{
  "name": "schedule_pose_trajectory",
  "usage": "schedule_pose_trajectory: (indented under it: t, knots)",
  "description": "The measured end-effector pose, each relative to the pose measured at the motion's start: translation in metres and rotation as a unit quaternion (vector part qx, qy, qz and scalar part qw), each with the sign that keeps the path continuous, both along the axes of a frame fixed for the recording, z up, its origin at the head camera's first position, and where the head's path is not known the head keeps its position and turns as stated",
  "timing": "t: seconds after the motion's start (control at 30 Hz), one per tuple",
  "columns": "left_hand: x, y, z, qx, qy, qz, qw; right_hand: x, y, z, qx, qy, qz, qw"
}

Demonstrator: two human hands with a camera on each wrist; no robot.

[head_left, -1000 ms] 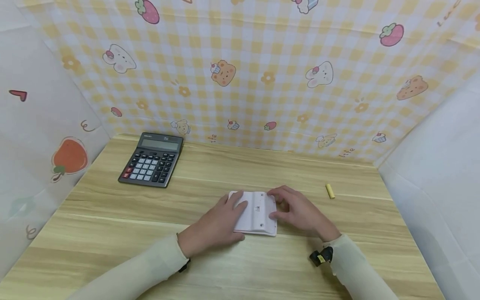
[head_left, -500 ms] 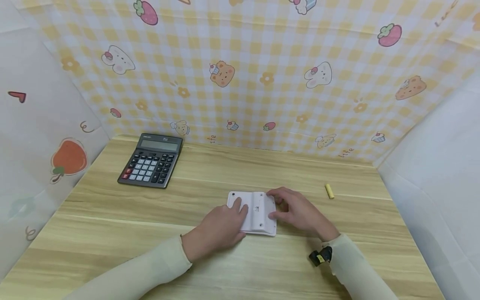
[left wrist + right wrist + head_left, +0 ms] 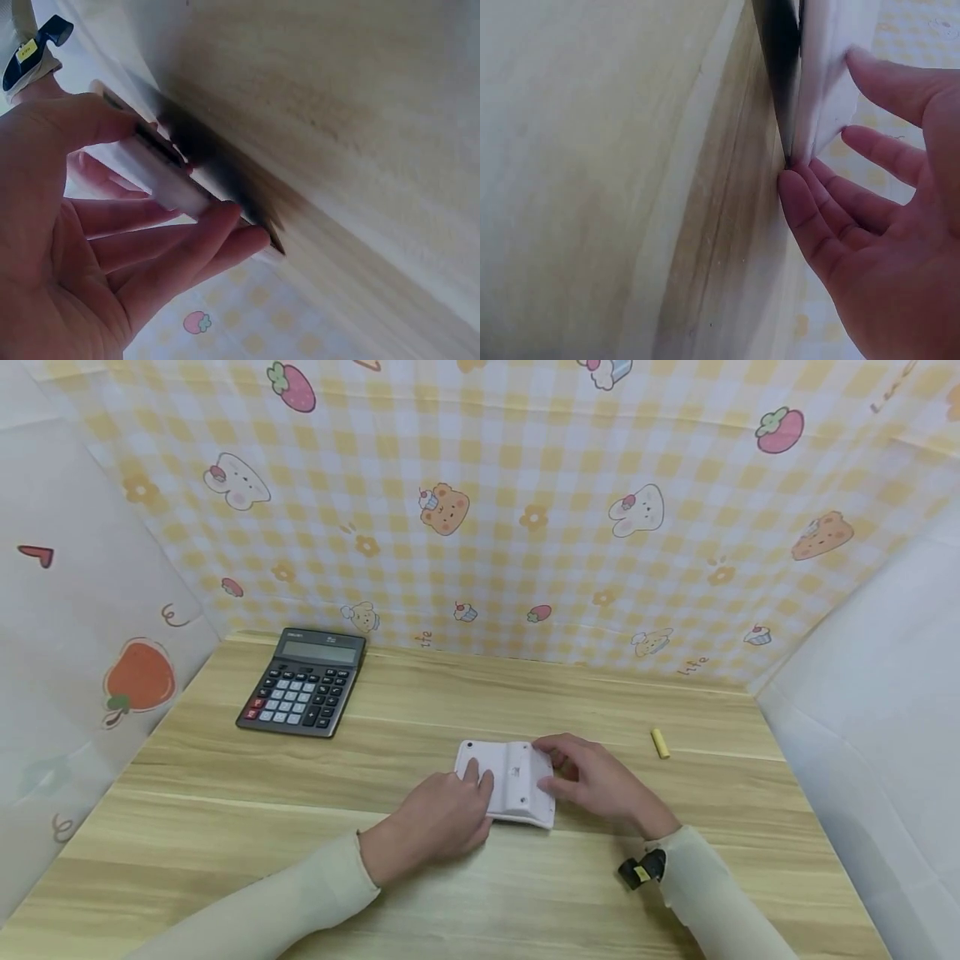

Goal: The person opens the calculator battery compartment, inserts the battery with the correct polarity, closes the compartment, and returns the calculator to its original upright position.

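Observation:
A white calculator [image 3: 516,785] lies back side up at the middle of the table, its raised ridge and screws showing. My left hand [image 3: 431,818] grips its left part, thumb at the near edge and fingers over the back. In the left wrist view the calculator [image 3: 169,184] is edge-on between thumb and fingers, tilted, with a dark gap beneath. At the right end my right hand [image 3: 600,781] pinches it, the thumb on the back and other fingers at the edge. The right wrist view shows fingertips [image 3: 795,187] under the calculator's corner [image 3: 817,112]. Its front is hidden.
A dark grey calculator [image 3: 303,681] lies face up at the table's back left. To the right is a short yellow stick [image 3: 660,743]. A checked cloth [image 3: 525,568] hangs behind the wooden table [image 3: 525,902], with white cloth at both sides.
My left hand has drawn back toward the near left edge of the white calculator, uncovering its far left corner. The calculator's near edge has risen slightly. The right hand has hardly moved.

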State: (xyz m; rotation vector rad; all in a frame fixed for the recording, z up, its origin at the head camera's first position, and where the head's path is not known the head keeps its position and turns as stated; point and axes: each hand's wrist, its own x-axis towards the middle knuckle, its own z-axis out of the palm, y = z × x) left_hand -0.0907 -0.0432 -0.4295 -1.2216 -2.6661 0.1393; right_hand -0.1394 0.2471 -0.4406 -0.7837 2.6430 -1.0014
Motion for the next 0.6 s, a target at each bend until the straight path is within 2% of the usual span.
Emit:
schedule_pose_trajectory:
  t: [0.1, 0.33, 0.53, 0.6]
  knots:
    - [-0.002, -0.001, 0.003, 0.006, 0.001, -0.001, 1.0000, -0.002, 0.002, -0.001, -0.011, -0.006, 0.008, 0.9999]
    - [-0.009, -0.005, 0.011, 0.032, 0.040, -0.015, 0.9986, -0.006, 0.005, -0.003, -0.021, -0.020, 0.026, 0.9992]
    - [-0.014, -0.008, 0.017, 0.093, 0.045, -0.021, 0.9945, -0.006, 0.006, -0.004, -0.027, -0.020, 0.016, 0.9993]
    - [-0.016, -0.010, 0.019, 0.121, 0.033, -0.024, 0.9918, -0.006, 0.006, -0.004, -0.029, -0.019, 0.009, 0.9993]
